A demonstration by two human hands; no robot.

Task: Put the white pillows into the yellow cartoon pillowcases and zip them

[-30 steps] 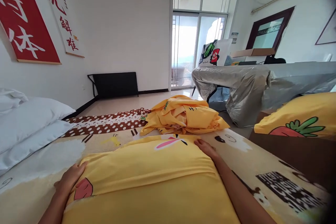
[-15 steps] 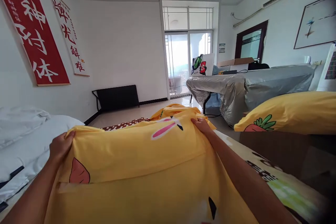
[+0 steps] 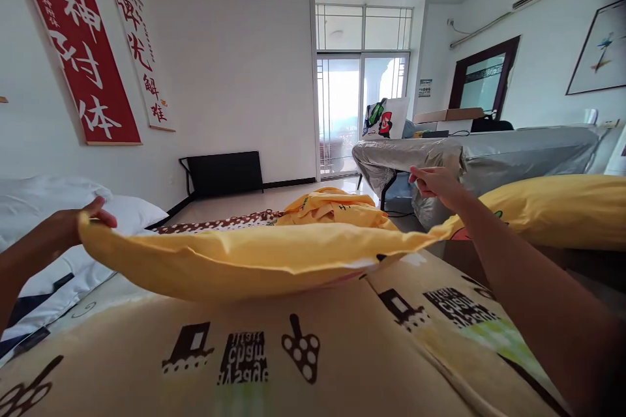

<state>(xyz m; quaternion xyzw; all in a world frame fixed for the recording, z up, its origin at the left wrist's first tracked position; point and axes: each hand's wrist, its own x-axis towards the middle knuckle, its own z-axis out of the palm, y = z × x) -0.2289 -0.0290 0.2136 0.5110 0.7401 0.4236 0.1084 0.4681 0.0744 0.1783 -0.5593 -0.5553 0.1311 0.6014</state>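
A yellow pillowcase (image 3: 235,257) stretches across the middle of the view, billowing just above the bed. Its left corner is in my left hand (image 3: 73,228), whose fingertips point right. At the other end, the cloth narrows toward the wrist of my right hand (image 3: 437,186), which is raised with curled fingers. Exactly where the right fingers meet the fabric is hidden. Below lies a beige printed blanket (image 3: 352,345) with brown figures and mirrored lettering. Beyond the pillowcase sits a crumpled heap of yellow cloth (image 3: 337,205).
White bedding (image 3: 49,199) is piled at the left. A stuffed yellow pillow (image 3: 567,208) lies at the right, beside my forearm. Farther back stand a silver-covered table (image 3: 528,150) with boxes on it and a black folded panel (image 3: 225,172) against the wall.
The pillowcase has swung from hanging upright before me to a nearly level, billowing strip, uncovering the blanket. My hands have spread apart; the right one has risen and moved right.
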